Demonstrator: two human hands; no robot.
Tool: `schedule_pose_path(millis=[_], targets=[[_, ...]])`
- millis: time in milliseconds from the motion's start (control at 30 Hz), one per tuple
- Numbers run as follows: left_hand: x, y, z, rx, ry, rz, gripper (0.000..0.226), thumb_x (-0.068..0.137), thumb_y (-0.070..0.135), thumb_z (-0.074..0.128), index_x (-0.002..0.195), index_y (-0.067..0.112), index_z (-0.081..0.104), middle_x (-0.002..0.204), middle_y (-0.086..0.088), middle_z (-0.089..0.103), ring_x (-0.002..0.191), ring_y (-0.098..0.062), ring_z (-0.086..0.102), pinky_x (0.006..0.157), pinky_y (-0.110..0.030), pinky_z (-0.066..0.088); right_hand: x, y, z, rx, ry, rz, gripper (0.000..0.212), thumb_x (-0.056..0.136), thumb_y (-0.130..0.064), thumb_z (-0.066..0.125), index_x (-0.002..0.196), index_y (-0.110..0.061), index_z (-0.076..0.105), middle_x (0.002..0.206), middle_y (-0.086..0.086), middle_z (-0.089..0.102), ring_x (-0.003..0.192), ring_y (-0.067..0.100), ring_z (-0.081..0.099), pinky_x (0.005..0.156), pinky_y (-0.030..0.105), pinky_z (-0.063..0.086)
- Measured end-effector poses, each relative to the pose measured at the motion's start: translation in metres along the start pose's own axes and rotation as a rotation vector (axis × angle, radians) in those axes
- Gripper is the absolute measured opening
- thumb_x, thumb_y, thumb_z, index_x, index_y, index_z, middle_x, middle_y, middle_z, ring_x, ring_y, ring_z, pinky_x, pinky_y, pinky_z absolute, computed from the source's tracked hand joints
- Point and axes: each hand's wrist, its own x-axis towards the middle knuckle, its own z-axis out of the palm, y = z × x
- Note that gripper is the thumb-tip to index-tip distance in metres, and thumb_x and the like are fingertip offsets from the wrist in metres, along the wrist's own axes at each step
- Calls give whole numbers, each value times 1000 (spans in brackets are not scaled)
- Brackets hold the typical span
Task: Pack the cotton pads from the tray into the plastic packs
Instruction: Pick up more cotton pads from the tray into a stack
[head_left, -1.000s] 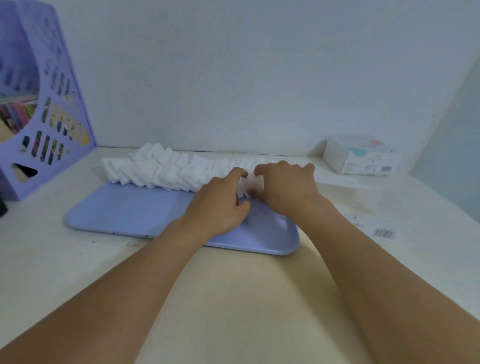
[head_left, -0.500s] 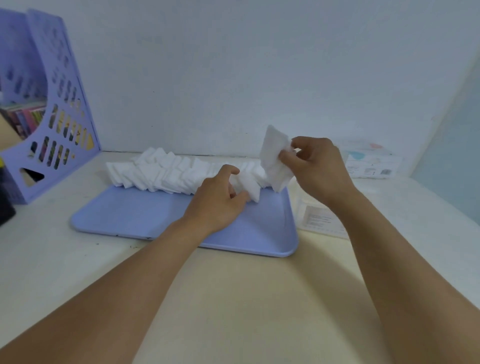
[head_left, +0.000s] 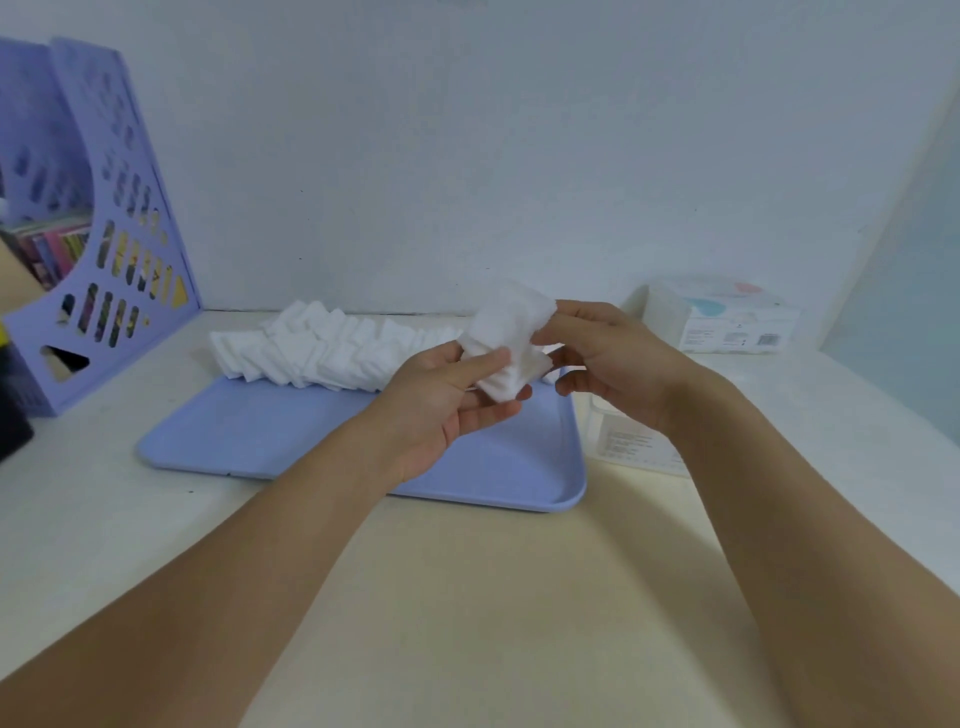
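Observation:
A lavender tray (head_left: 291, 431) lies on the desk with a long row of white square cotton pads (head_left: 322, 348) leaning along its far edge. Above the tray's right part, both hands hold a small bunch of cotton pads (head_left: 506, 338). My left hand (head_left: 452, 400) grips the bunch from below with thumb and fingers. My right hand (head_left: 608, 358) pinches its top right corner. A clear plastic pack (head_left: 623, 441) lies flat on the desk just right of the tray, partly hidden behind my right forearm.
A filled white cotton pad pack (head_left: 727, 317) stands at the back right by the wall. A purple perforated file holder (head_left: 98, 228) with books stands at the left. A dark object (head_left: 13, 431) sits at the left edge.
The right hand lifted a bunch of pads off the row's right end. The left hand then rose from the tray with more pads and joined them to the bunch.

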Motion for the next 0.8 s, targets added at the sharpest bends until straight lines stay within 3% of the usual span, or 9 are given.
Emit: schedule_pose_path(millis=[100, 200, 333, 400, 533, 800], targets=[[-2, -5, 8, 16, 52, 30, 33, 96, 14, 65, 128, 4, 61, 117, -15, 73, 96, -27, 74, 74, -28, 61, 0, -3, -2, 110, 5, 46, 17, 86, -34, 62, 80, -22, 73, 86, -1, 66, 73, 17, 61, 71, 35, 50], [-2, -9, 14, 7, 78, 53, 36, 96, 12, 66, 130, 2, 58, 119, -17, 72, 101, -30, 74, 76, -30, 61, 1, 0, 0, -9, 5, -9, 28, 91, -46, 68, 98, -21, 76, 93, -2, 74, 78, 17, 68, 77, 36, 53], [-2, -10, 16, -41, -39, -7, 40, 94, -5, 60, 133, 0, 54, 122, -22, 69, 108, -34, 71, 84, -35, 62, 4, 6, 0, 20, 61, -37, 28, 91, -24, 74, 112, -6, 73, 105, 9, 77, 97, 25, 74, 87, 41, 59], [-2, -9, 14, -83, -84, -46, 40, 95, -11, 52, 134, -2, 52, 122, -23, 69, 109, -36, 70, 85, -36, 61, 5, 8, -5, 66, 39, -18, 25, 93, -21, 71, 113, -5, 73, 108, 9, 77, 99, 23, 74, 83, 36, 59], [1, -7, 8, -78, -97, -75, 36, 97, -11, 46, 131, -4, 55, 121, -24, 69, 111, -36, 69, 87, -37, 61, 5, 8, -9, 159, 14, 7, 22, 96, -19, 66, 110, -5, 73, 108, 8, 77, 96, 18, 73, 82, 29, 59], [5, -9, 4, -99, -12, -76, 33, 96, -13, 45, 125, -5, 59, 117, -23, 71, 108, -32, 71, 85, -36, 61, 7, 7, -13, 185, 101, -4, 36, 93, -26, 69, 119, 1, 70, 106, 9, 74, 96, 21, 67, 98, 41, 50]])
